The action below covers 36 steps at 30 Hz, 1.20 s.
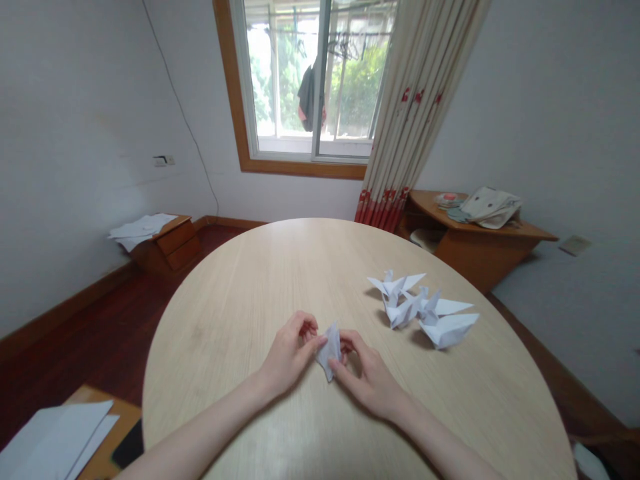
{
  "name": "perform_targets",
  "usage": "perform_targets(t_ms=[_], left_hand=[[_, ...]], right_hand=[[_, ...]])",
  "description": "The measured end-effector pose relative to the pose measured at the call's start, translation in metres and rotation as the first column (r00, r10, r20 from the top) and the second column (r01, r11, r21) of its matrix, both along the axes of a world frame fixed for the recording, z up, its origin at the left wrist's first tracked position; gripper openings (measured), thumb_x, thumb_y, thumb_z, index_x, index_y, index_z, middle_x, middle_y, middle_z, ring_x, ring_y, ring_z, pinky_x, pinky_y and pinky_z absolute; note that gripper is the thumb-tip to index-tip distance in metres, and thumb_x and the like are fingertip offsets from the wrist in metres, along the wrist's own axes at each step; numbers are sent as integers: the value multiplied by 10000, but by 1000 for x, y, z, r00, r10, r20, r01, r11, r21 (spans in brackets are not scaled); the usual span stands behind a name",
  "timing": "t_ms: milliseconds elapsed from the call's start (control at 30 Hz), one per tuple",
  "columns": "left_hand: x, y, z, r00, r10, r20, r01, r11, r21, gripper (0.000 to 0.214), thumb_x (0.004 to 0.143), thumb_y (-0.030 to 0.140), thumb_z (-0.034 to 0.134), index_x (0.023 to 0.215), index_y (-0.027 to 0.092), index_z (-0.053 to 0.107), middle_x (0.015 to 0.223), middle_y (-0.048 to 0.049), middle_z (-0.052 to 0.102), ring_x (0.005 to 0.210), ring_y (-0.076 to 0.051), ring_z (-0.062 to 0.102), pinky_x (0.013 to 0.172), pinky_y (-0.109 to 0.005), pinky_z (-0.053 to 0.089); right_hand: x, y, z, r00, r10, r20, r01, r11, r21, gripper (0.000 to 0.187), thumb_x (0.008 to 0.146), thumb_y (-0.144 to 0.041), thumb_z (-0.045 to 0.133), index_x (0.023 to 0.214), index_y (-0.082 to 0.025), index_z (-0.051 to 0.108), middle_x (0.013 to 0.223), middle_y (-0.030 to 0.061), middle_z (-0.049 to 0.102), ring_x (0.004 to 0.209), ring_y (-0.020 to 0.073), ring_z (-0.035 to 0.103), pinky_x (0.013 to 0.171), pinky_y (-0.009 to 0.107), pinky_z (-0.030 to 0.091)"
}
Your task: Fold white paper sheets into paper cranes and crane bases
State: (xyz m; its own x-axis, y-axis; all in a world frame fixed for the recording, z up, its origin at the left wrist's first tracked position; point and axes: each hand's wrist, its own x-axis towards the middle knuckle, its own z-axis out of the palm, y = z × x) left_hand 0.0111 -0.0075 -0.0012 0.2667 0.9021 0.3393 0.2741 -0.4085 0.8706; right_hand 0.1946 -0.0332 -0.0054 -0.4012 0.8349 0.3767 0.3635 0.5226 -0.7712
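Note:
A small folded piece of white paper (329,352) is held upright between my two hands, a little above the round wooden table (240,293). My left hand (293,350) pinches its left side, thumb across the near face. Lower on the right edge, the thumb of my right hand (367,380) presses the paper, with the fingers curled behind it. Parts of the fingers on both hands are hidden by the paper and thumbs. To the right of my hands, several white paper cranes (447,328) stand close together with wings spread.
Loose white sheets (55,433) lie on a low wooden surface at the lower left, beside a dark flat object (129,445). More papers (143,228) rest on a small cabinet (175,247). A corner desk (490,250) at the right holds a cloth bag (493,205).

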Motion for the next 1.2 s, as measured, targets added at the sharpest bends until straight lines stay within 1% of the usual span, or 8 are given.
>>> perform_targets(t_ms=[233, 300, 400, 500, 667, 833, 1067, 1200], left_hand=[[2, -6, 9, 983, -178, 33, 179, 983, -32, 218, 946, 316, 451, 886, 171, 601, 851, -41, 631, 788, -167, 592, 734, -282, 452], [2, -5, 8, 984, -176, 38, 178, 983, -40, 212, 936, 329, 475, 888, 169, 605, 866, -48, 638, 804, -173, 599, 736, -282, 458], [2, -5, 7, 986, -163, 31, 164, 985, -48, 220, 931, 338, 477, 896, 166, 611, 884, -59, 647, 824, -180, 603, 745, -286, 464], [2, -5, 6, 987, -161, 25, 162, 985, -57, 243, 936, 349, 455, 915, 166, 614, 900, -71, 659, 846, -185, 609, 772, -297, 467], [4, -6, 6, 981, -119, 156, 141, 980, -143, 237, 898, 392, 510, 994, 177, 531, 815, -40, 652, 721, -164, 617, 670, -269, 482], [5, -9, 11, 993, -115, 10, 115, 990, -79, 243, 906, 348, 484, 798, 165, 602, 752, -45, 652, 693, -160, 601, 657, -262, 467], [9, -16, 14, 983, -136, -121, 142, 989, 45, 235, 908, 291, 480, 759, 161, 607, 748, -44, 628, 704, -160, 589, 669, -266, 458], [10, -16, 13, 984, -122, -130, 127, 991, 32, 268, 919, 291, 458, 723, 162, 587, 747, -40, 599, 702, -154, 572, 639, -249, 449]], right_hand=[[0, 0, 3, 999, 31, -11, -32, 997, -76, 237, 902, -301, 545, 1103, -218, 452, 886, 25, 620, 733, 149, 556, 699, 285, 459], [1, 0, 3, 998, 56, -26, -58, 994, -92, 251, 912, -353, 540, 1102, -215, 452, 887, 29, 627, 742, 156, 564, 703, 291, 461], [2, 2, 3, 994, 84, -64, -90, 991, -102, 247, 972, -413, 415, 1102, -210, 463, 883, 37, 637, 762, 164, 588, 708, 299, 463], [2, 3, 3, 997, 48, -63, -54, 994, -95, 280, 1009, -397, 304, 1057, -208, 506, 891, 43, 644, 765, 159, 600, 709, 294, 464], [1, 3, 4, 999, -8, -40, 4, 995, -99, 279, 1003, -382, 335, 999, -202, 547, 847, 40, 651, 709, 150, 605, 663, 274, 473], [1, 1, 7, 999, -6, -38, 2, 994, -110, 278, 993, -379, 353, 969, -195, 560, 761, 26, 645, 656, 148, 616, 625, 266, 476], [1, 0, 9, 1000, -29, 9, 30, 997, -69, 288, 988, -401, 358, 865, -202, 526, 717, 14, 621, 612, 139, 586, 593, 251, 448], [-1, 1, 6, 992, -90, 91, 88, 996, 16, 360, 1004, -421, 298, 780, -219, 493, 662, -4, 572, 574, 138, 552, 568, 249, 418]])
